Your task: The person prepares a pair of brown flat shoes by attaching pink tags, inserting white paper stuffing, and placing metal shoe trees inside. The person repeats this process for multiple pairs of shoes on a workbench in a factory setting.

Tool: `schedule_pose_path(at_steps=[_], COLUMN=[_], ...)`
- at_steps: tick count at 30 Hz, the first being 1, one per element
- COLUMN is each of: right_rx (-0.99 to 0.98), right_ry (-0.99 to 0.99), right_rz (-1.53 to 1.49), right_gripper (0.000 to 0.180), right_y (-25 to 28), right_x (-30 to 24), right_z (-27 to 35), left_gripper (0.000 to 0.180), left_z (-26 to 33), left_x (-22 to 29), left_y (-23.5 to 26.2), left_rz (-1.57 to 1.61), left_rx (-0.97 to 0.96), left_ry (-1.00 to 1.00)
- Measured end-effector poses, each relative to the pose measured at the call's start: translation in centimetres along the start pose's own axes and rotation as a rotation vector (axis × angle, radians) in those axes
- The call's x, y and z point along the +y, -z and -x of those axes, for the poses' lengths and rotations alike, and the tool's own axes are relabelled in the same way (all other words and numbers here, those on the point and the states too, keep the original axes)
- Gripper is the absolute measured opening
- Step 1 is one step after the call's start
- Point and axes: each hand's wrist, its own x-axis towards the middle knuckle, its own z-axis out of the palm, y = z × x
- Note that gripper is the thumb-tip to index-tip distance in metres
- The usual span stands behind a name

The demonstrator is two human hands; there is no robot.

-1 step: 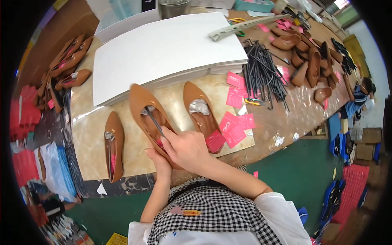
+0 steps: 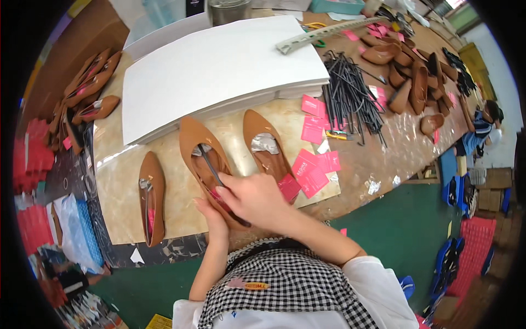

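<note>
My left hand (image 2: 217, 223) is closed around the heel side of a brown pointed flat shoe (image 2: 198, 131), its fingers partly hidden beneath. Inside that shoe, my right hand (image 2: 258, 200) pinches a thin black rod (image 2: 210, 164) whose far end reaches crumpled paper in the toe. Left of it lies a second brown shoe (image 2: 156, 178) with a rod and something pink inside. To the right, another brown shoe (image 2: 257, 125) has silvery paper in its toe and a pink card (image 2: 289, 187) at its heel.
A tall stack of white sheets (image 2: 219, 71) stands behind the shoes, with a perforated metal bar (image 2: 312, 38) on it. Pink cards (image 2: 313, 170), a heap of black rods (image 2: 353, 90) and piled brown shoes (image 2: 419, 88) lie to the right. More shoes (image 2: 90, 82) lie left. Someone (image 2: 482, 129) is far right.
The held shoe's toe has swung slightly right and lower, toward the board. My right hand has shifted a little right, still on the rod.
</note>
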Motion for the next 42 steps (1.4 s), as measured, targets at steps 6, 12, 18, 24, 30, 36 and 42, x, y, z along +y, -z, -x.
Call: schedule_pose_path(at_steps=[6,12,18,24,30,36,42], right_rx=[0.392,0.109,0.288,0.634,0.616,0.043,-0.179], right_ry=[-0.351,-0.344,-0.427,-0.687,-0.528,-0.284,-0.316], right_rz=[0.636,0.642,-0.601,-0.063,0.04,-0.213,-0.356], right_gripper=[0.027,0.026,0.028,0.018,0.013,0.035,0.033], right_y=[11.7,12.8,22.3,20.4,14.2,8.5,6.8], right_x=[17.3,20.0,13.4,14.8,15.9,1.2,-1.7], right_z=[0.4,-0.1,6.1,11.9,8.5,2.9,0.0], left_gripper=[0.052,0.061,0.058,0.07,0.074,0.075,0.078], left_z=[-2.6,-2.0,-3.9,-1.0,-0.6,-0.9,-1.2], left_x=[8.6,4.8,-1.1,1.8,6.9,9.1,7.6], left_y=[4.6,-8.1,-4.8,-4.1,-2.3,-3.0,-2.4], left_rz=[-1.034,-1.001,-0.132,0.325,0.318,0.201,-0.052], left_rx=[0.253,-0.387,-0.493,-0.568,-0.666,-0.45,-0.334], left_ry=[-0.781,-0.136,-0.01,0.458,0.426,0.19,-0.234])
